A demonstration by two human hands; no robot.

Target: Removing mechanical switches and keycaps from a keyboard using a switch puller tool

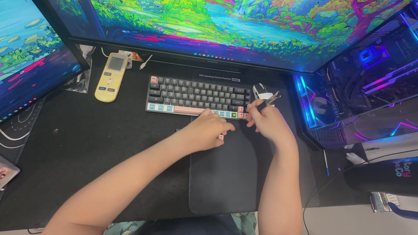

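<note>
To my left a yellow remote (112, 76) lies on the tabletop (87, 143); colourful monitors (244, 26) above, a lit computer case (361, 82), perhaps glass-sided, right.

Two wide screens, central (244, 26) and left (26, 56), glow with colourful cartoon landscapes.

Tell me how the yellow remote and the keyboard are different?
The remote is pale yellow and narrow, standing lengthwise away from the person; the keyboard is wide, lying sideways, with grey, pink and blue keys. The remote has a small screen and few buttons; the keyboard has many keys and no screen. The remote lies untouched, while the left hand and right hand work at the keyboard's front edge. Both rest on the black mat.
</note>
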